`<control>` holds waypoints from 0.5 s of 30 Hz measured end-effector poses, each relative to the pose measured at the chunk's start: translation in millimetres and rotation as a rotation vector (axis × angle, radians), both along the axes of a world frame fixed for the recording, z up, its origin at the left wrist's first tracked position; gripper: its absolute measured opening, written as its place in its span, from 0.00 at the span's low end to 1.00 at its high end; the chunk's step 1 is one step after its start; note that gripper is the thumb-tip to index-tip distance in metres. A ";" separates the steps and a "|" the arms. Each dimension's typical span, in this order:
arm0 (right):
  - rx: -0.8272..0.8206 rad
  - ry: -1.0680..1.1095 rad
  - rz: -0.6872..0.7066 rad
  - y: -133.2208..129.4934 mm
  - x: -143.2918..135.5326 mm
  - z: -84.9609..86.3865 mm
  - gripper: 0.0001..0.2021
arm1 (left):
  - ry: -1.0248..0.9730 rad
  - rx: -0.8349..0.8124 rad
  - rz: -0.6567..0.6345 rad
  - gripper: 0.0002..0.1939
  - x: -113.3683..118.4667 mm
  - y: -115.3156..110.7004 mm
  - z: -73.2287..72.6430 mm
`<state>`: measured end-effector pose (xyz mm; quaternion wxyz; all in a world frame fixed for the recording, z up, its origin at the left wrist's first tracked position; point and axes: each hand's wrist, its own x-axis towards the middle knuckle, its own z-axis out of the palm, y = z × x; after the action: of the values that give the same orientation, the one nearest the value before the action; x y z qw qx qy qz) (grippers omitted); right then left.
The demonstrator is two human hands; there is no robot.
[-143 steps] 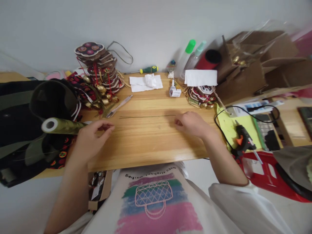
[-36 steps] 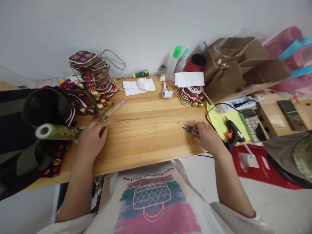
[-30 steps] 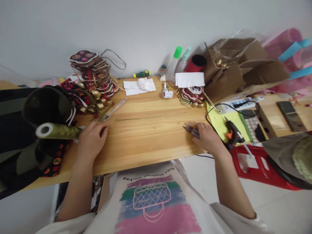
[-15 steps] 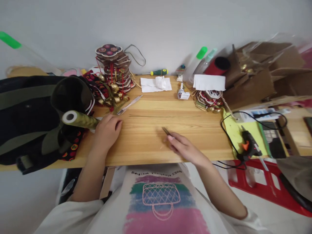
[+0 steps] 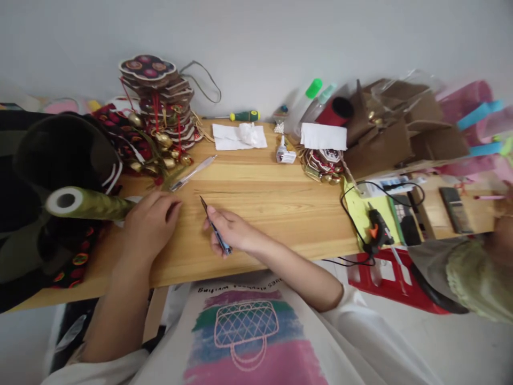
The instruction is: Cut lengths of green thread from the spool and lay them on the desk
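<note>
My right hand (image 5: 226,230) is closed around a slim, pointed pair of thread snips (image 5: 216,230), its dark tip aimed up and left over the table. My left hand (image 5: 150,222) rests on the table at the left with its fingers curled down; what they hold, if anything, is hidden. Just beside it lies a roll of olive-green cord or ribbon (image 5: 96,206) on a white core. A clear pen (image 5: 193,172) is on the table beyond my left hand. A thin dark line, possibly a thread, runs across the wood past the snips; I cannot tell which.
Stacked patterned ornaments (image 5: 158,101) with gold bells stand back left, near a dark bag (image 5: 64,155). Behind are a screwdriver (image 5: 244,116), white paper (image 5: 224,138) and a small bottle (image 5: 285,154). To the right are a glue gun (image 5: 377,230), a cardboard box (image 5: 377,144) and another person's sleeve (image 5: 476,272).
My right hand has moved left with the snips, closer to my left hand. The view has turned right, bringing another person's sleeve into sight.
</note>
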<state>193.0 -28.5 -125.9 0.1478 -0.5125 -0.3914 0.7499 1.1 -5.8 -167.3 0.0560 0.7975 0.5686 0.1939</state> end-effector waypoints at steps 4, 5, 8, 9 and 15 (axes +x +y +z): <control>-0.009 -0.078 -0.033 1.1 -1.0 -8.5 0.22 | -0.030 0.021 -0.004 0.15 2.4 -2.3 0.2; -0.027 -0.082 -0.043 1.5 -1.9 -10.0 0.23 | -0.043 0.013 -0.008 0.15 2.9 -2.7 0.6; -0.072 -0.085 -0.067 3.6 -6.8 -12.0 0.25 | -0.045 -0.004 0.001 0.14 3.2 -3.5 1.5; -0.082 -0.086 -0.072 4.5 -9.0 -12.1 0.25 | -0.039 -0.006 0.005 0.14 3.0 -3.6 1.6; -0.073 -0.113 -0.115 11.4 -23.7 -10.5 0.24 | -0.052 -0.009 -0.018 0.13 1.9 -4.5 2.0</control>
<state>169.3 -17.2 -136.4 0.1496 -0.5806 -0.3411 0.7240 3.0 -10.3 -165.2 0.0759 0.7970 0.5606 0.2116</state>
